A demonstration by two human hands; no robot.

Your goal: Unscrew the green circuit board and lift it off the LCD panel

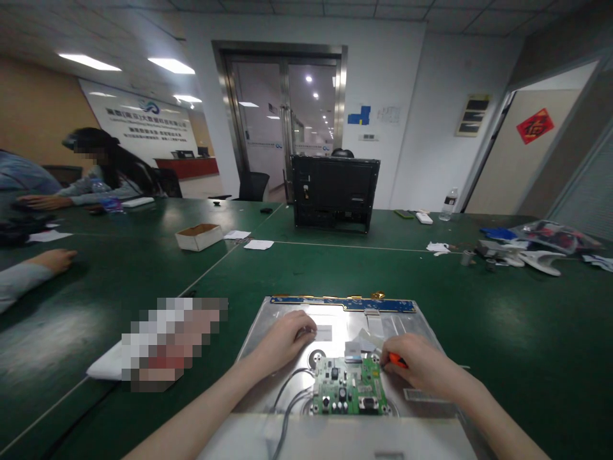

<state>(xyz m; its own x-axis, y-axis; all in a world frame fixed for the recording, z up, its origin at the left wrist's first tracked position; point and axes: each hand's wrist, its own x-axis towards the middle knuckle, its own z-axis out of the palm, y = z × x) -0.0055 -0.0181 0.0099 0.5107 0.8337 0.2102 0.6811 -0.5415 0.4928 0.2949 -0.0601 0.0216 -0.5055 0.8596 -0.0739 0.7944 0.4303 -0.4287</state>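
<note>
Green circuit board seated low on the back of a metal panel, near the panel's front edge, with grey wires running off its left side. Right hand closed around an orange-handled tool, tip set at the board's upper right corner. Left hand curled, fingers down and pressing flat on the panel just above and left of the board; nothing held in it. Narrow blue strip board fixed along the panel's far edge, joined by a flat ribbon toward the middle. Panel lying flat on the green bench, straight before the person. Blurred-out object on a white sheet just left of the panel. Farther back: small open cardboard box, loose paper slips, and a black monitor standing with its rear facing the camera. Far right of bench: water bottle, white plastic stand, bagged parts. Left side: another person seated at the bench, plus a second co-worker's sleeve and hand resting on it.
</note>
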